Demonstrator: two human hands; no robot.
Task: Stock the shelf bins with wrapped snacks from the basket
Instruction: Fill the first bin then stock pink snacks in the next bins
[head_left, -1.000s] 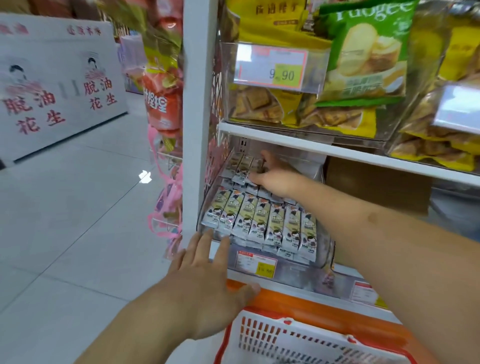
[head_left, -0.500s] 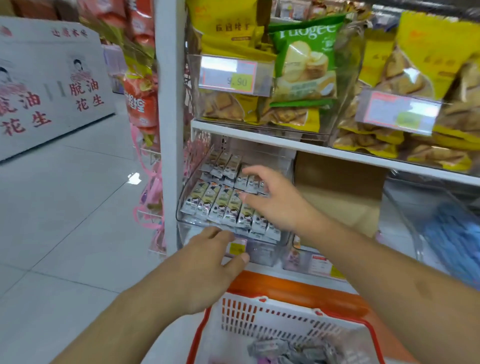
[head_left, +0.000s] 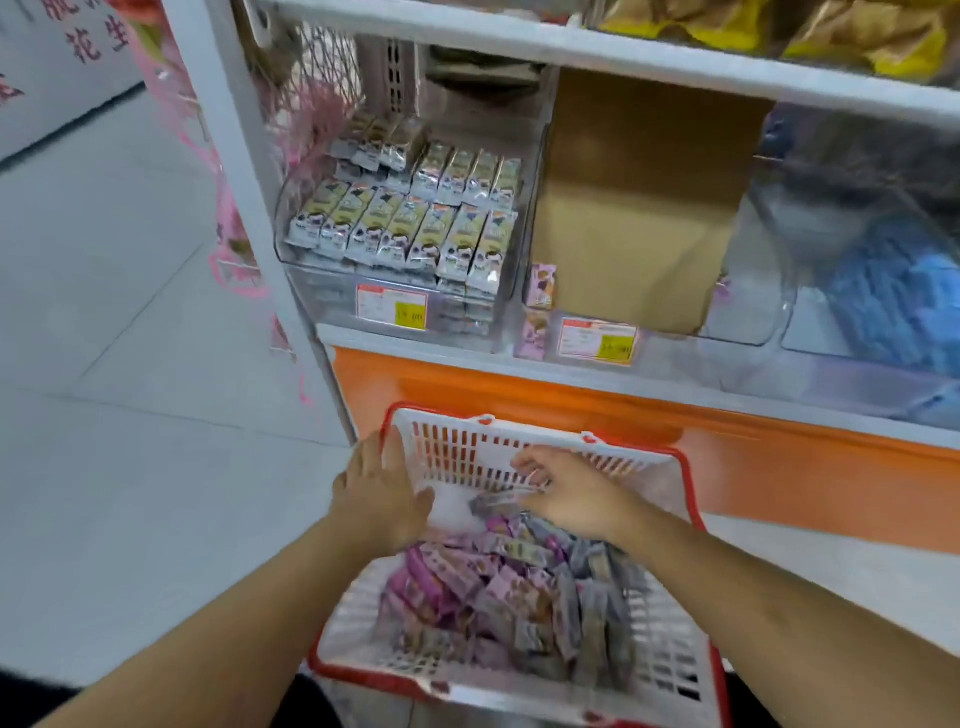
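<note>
Basket (head_left: 524, 447): on the floor (head_left: 130, 415) in front of the shelf (head_left: 571, 376), below the bins.
Wrapped snacks (head_left: 498, 597): piled inside the basket, toward its near side.
Left bin (head_left: 311, 291): on the shelf's left end, packets (head_left: 405, 228) in rows inside.
Cardboard box (head_left: 639, 208): just right of that bin.
Left hand (head_left: 382, 499): on the basket's left rim.
Right hand (head_left: 566, 493): inside the basket, above the pile.

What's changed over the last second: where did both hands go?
The right hand left the clear bin on the shelf and came down into the basket, its fingers closing on a grey snack. The left hand dropped from the bin's front to the basket's left rim. The rows of snacks in the bin look unchanged.
</note>
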